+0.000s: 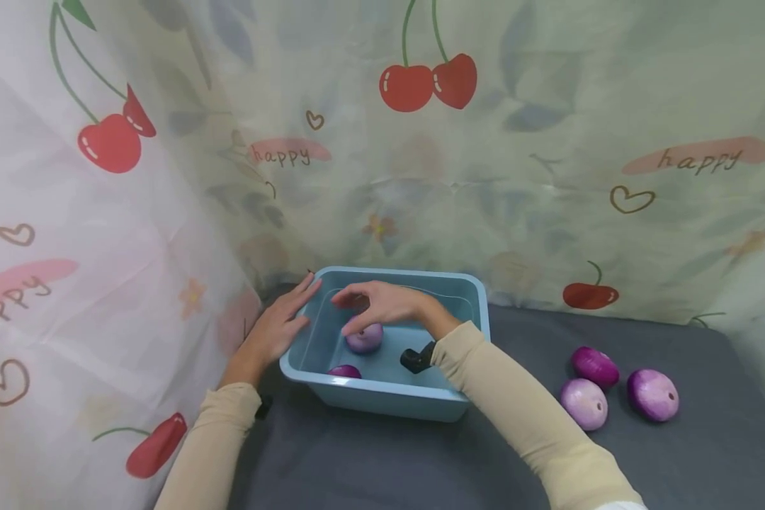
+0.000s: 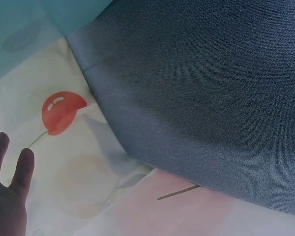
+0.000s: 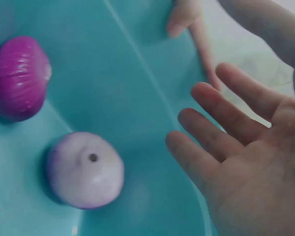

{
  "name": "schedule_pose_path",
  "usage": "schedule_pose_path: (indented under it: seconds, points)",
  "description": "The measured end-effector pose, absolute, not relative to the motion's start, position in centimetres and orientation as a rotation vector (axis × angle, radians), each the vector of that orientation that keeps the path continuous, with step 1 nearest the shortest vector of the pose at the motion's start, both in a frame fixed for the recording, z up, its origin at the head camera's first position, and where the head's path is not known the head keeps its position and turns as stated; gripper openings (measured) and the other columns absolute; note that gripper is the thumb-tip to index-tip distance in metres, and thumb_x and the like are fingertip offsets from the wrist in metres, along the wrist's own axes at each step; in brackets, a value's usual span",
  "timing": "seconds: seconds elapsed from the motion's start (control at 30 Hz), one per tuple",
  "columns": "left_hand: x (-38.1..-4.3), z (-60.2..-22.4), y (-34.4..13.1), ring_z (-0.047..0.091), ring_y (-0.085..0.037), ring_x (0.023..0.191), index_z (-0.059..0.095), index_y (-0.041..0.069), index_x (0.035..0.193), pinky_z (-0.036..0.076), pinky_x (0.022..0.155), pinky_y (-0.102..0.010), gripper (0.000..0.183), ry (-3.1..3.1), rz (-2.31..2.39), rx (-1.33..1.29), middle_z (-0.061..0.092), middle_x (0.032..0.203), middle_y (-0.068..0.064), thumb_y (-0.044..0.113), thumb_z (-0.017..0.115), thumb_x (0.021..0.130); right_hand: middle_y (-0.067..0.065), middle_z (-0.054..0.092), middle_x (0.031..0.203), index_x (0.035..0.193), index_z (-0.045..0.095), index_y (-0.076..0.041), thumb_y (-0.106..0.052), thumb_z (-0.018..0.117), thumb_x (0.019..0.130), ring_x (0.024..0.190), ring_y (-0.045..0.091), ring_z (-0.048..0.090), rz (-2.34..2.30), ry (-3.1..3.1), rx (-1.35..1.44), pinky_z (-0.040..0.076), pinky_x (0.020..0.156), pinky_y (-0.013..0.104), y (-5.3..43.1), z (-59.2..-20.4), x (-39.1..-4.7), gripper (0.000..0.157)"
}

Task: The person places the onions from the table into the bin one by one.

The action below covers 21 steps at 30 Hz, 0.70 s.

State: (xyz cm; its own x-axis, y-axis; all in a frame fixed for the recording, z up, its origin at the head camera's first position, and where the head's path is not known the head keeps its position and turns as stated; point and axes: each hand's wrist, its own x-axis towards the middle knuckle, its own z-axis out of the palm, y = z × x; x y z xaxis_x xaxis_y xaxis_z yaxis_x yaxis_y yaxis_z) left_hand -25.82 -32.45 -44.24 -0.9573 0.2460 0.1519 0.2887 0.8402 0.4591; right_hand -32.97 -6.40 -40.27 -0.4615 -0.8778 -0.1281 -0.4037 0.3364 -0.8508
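My left hand (image 1: pixel 274 333) rests at the left rim of a blue plastic basin (image 1: pixel 382 401), fingers extended along its edge. Over the basin hovers my right hand (image 1: pixel 385 303), fingers loosely spread and holding nothing. Below it, a pale purple onion (image 1: pixel 365 341) lies on the basin floor. A darker magenta onion (image 1: pixel 346 371) sits nearer the front wall, partly hidden by the rim. The right wrist view shows both the pale onion (image 3: pixel 86 169) and the magenta onion (image 3: pixel 20 78) apart from the fingers (image 3: pixel 199 160).
On the dark grey cloth (image 1: pixel 382 460) to the right lie a magenta onion (image 1: pixel 595 367), a pale onion (image 1: pixel 584 404) and a purple onion (image 1: pixel 653 395). A cherry-printed curtain (image 1: pixel 382 184) stands behind and at the left. A black device (image 1: pixel 417 358) shows at my right wrist.
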Motion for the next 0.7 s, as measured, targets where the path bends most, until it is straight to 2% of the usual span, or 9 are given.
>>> schedule_pose_path:
  seconds: [0.1, 0.27, 0.5, 0.7]
  points:
    - [-25.8, -44.2, -32.4, 0.025, -0.033, 0.146, 0.021, 0.040, 0.150, 0.025, 0.110, -0.064, 0.058, -2.934, -0.756, -0.414, 0.016, 0.162, 0.009, 0.027, 0.041, 0.097, -0.002, 0.047, 0.146, 0.139, 0.046, -0.023, -0.042, 0.073, 0.080, 0.137, 0.015, 0.043, -1.103, 2.002, -1.127, 0.034, 0.114, 0.044, -5.7, -39.4, -32.9, 0.068]
    - [-25.7, -44.3, -32.4, 0.024, -0.031, 0.147, 0.022, 0.041, 0.150, 0.025, 0.111, -0.062, 0.059, -2.930, -0.768, -0.410, 0.015, 0.162, 0.010, 0.026, 0.042, 0.097, -0.006, 0.046, 0.145, 0.138, 0.044, -0.028, -0.036, 0.073, 0.082, 0.139, 0.017, 0.041, -1.162, 2.008, -1.117, 0.036, 0.113, 0.042, -3.9, -38.4, -32.6, 0.063]
    - [-26.0, -44.7, -32.6, 0.025, -0.033, 0.146, 0.024, 0.038, 0.150, 0.026, 0.111, -0.061, 0.061, -2.898, -0.784, -0.445, 0.017, 0.162, 0.006, 0.022, 0.046, 0.095, -0.001, 0.046, 0.144, 0.141, 0.042, -0.022, -0.021, 0.074, 0.082, 0.139, 0.023, 0.040, -1.336, 1.990, -1.108, 0.034, 0.114, 0.043, -0.7, -36.5, -32.1, 0.068]
    - [-26.0, -44.7, -32.5, 0.025, -0.034, 0.146, 0.023, 0.038, 0.151, 0.025, 0.111, -0.063, 0.061, -2.896, -0.789, -0.459, 0.017, 0.162, 0.005, 0.023, 0.045, 0.096, -0.001, 0.044, 0.145, 0.141, 0.041, -0.022, -0.021, 0.077, 0.079, 0.140, 0.023, 0.038, -1.354, 2.038, -1.071, 0.030, 0.116, 0.045, 2.4, -35.6, -31.6, 0.072]
